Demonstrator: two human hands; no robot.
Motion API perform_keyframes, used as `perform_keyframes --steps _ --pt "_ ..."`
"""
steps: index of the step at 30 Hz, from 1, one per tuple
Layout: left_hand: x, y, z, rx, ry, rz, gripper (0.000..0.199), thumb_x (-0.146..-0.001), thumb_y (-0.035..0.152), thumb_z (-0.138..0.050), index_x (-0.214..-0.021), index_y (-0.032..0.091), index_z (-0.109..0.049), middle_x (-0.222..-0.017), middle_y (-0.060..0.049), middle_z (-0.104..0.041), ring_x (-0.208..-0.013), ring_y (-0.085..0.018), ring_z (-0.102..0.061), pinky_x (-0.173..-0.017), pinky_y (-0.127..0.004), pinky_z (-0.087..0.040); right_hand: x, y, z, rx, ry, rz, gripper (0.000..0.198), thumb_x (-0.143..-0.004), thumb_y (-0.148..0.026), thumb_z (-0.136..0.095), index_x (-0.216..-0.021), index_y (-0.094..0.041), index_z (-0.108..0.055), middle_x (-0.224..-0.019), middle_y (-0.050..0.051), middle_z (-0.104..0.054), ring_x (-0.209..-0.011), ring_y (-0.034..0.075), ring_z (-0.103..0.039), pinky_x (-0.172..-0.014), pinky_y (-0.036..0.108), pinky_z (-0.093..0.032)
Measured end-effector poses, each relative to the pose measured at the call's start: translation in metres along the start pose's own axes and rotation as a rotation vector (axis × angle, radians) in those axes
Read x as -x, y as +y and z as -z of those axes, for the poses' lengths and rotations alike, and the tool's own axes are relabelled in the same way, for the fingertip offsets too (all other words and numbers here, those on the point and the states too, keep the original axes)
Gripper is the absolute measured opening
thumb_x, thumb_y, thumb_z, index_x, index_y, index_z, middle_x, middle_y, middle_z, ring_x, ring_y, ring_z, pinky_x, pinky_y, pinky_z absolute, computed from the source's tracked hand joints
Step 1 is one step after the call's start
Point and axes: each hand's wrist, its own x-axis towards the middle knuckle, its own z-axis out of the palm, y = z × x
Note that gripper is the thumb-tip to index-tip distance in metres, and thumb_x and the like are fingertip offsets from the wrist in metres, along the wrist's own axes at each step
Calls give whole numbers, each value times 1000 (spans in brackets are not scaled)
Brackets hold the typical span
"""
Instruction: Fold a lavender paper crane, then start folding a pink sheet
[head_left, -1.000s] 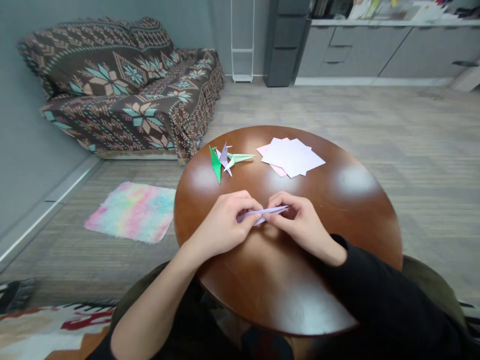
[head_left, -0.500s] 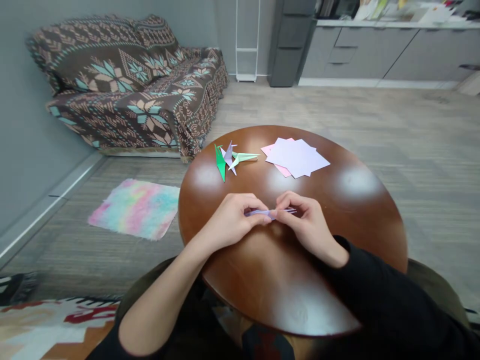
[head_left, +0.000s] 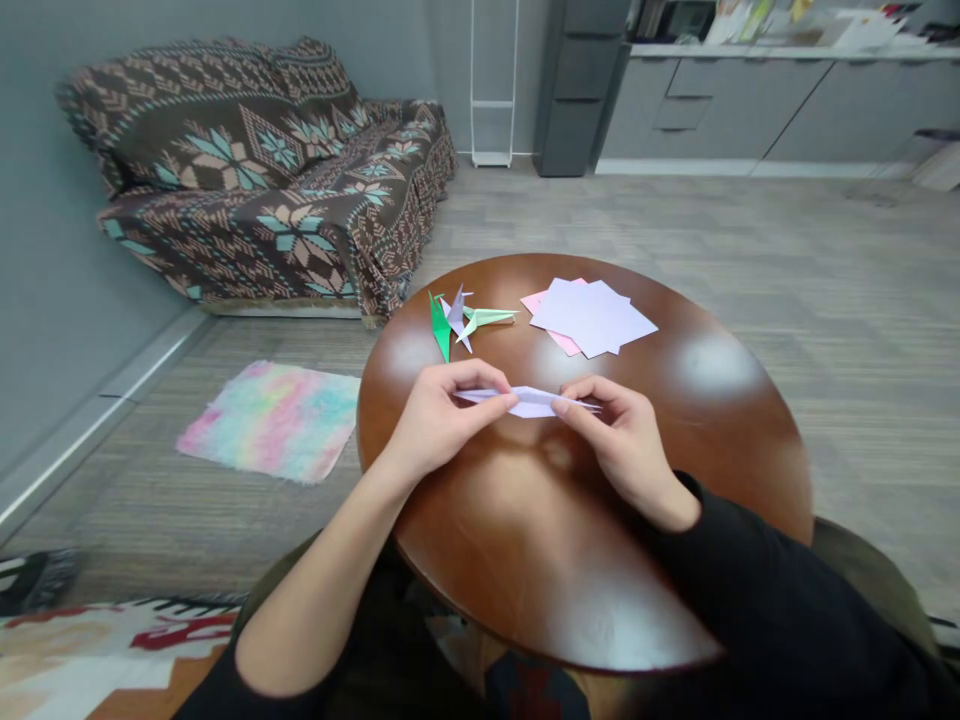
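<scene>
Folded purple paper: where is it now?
In the head view, the folded paper is near centre, over the table, between left hand and right hand, nearer than the loose sheets.

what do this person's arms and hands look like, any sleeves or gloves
Both the left hand and the right hand are bare, with no glove, ring or watch visible. The right sleeve is plain black and long, reaching about the wrist. The left sleeve is black too but ends near the elbow, leaving the left forearm uncovered.
</scene>
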Motion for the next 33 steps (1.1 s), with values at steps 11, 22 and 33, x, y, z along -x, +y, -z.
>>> perform_keyframes --steps 11,22,33 --pt "3 0 -7 -64 11 43 30 -78 41 -85 -71 15 -72 -67 -2 -70 -59 -12 -56 -56 -24 -39 -2 -1 2 -57 -36 73 22 -86 -30 -77 -70 -21 -64 -77 0 -61 -71 16 -52 -68 31 -40" --pt "9 12 -15 51 -313 207 20 -84 31 -76 -91 12 -76 -70 0 -66 -61 -10 -55 -58 -22 -39 -3 12 1 -214 -45 -70 16 -78 -31 -86 -75 -22 -74 -77 -1 -66 -72 15 -57 -69 30 -46" --pt "10 12 -21 89 -281 220 27 -83 39 -78 -76 14 -70 -64 2 -59 -57 -9 -47 -54 -21 -33 -1 8 -1 -243 -57 -88 14 -78 -31 -86 -72 -23 -76 -77 0 -68 -73 16 -58 -71 31 -49"
